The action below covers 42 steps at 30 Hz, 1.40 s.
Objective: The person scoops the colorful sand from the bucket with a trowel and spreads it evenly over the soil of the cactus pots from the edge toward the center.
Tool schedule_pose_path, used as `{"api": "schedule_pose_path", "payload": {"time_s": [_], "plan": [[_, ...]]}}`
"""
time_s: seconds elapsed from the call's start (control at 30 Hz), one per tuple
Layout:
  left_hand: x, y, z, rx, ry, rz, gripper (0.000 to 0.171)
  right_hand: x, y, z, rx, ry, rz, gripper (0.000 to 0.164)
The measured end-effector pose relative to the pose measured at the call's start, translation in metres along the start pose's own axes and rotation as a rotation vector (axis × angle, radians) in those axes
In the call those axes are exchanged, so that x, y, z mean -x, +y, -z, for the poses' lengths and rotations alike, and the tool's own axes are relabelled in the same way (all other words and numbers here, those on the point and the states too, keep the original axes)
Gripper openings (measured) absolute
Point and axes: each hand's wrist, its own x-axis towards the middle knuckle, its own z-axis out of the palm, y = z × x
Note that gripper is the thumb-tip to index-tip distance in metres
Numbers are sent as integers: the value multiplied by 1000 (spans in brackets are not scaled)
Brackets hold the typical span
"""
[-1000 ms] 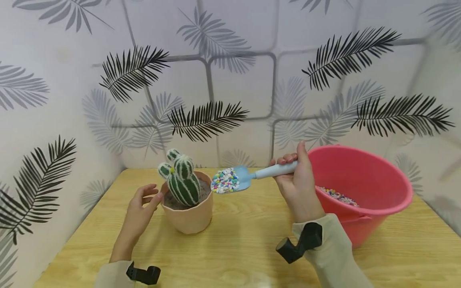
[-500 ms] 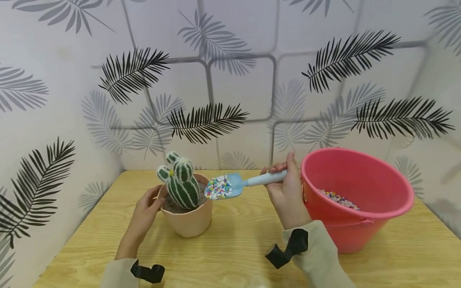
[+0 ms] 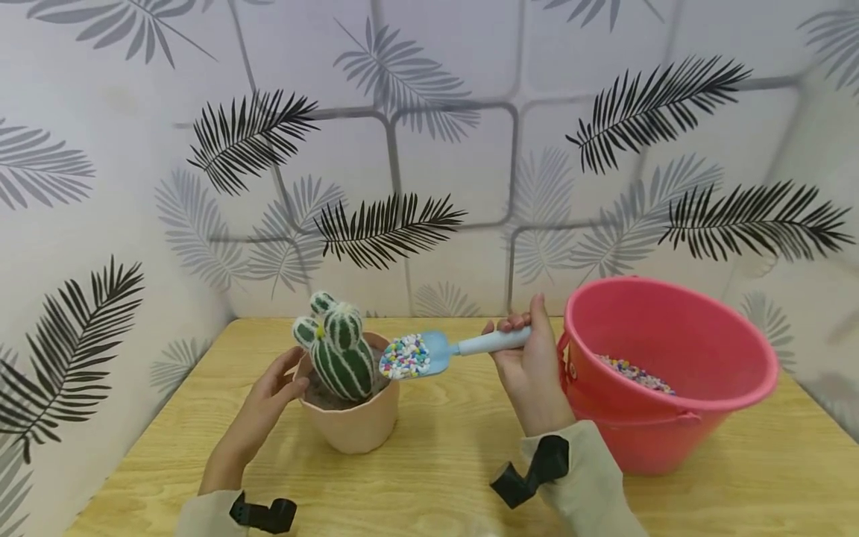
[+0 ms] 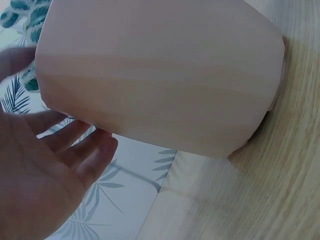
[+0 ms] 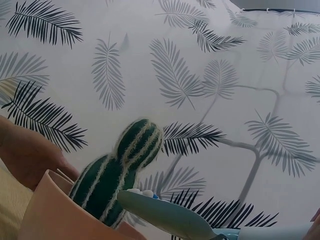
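A round cactus [image 3: 342, 365] with white stripes stands in a peach flowerpot [image 3: 356, 429] filled with grey soil. My left hand [image 3: 262, 399] holds the pot at its left side, thumb near the rim and fingers round the wall, as the left wrist view also shows [image 4: 55, 165]. With my right hand [image 3: 530, 373] I grip the pale blue handle of a small scoop [image 3: 438, 353], thumb along the top. Multicoloured pebbles [image 3: 405, 356] heap on its blade. The blade's tip is over the pot's right rim, close beside the cactus, and looks roughly level in the right wrist view.
A pink bucket [image 3: 671, 440] stands on the right, just beyond my right wrist, with more coloured pebbles [image 3: 634, 374] inside. Everything is on a wooden table [image 3: 429, 477]. Behind it rises a leaf-patterned wall [image 3: 456, 171].
The loaded scoop has moved left and slightly down, from beside the pot to over its right rim. My left hand has come onto the pot's left side. The pebbles remain on the blade.
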Motion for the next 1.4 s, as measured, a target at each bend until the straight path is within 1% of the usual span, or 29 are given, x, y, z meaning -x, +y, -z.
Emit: {"api": "schedule_pose_path", "payload": {"time_s": [0.1, 0.2, 0.33, 0.4, 0.7, 0.97, 1.23, 1.4], "plan": [[2, -3, 2, 15, -44, -16, 68, -1, 2, 2, -7, 2, 0, 47], [2, -6, 2, 0, -75, -39, 79, -1, 5, 4, -7, 1, 2, 48], [0, -9, 1, -18, -98, -67, 92, -2, 7, 7, -1, 0, 5, 48], [0, -9, 0, -35, -99, -67, 96, -3, 7, 7, 3, -4, 7, 48], [-1, -5, -1, -84, -92, -59, 98, -3, 9, 6, 46, -26, 23, 47], [1, -4, 1, -110, -93, -45, 98, -4, 14, 6, 93, -48, 47, 46], [0, -3, 3, -119, -105, -48, 98, -4, 15, 5, 122, -85, 84, 45], [0, -2, 4, -133, -103, -50, 98, -4, 17, 4, 139, -90, 86, 44]]}}
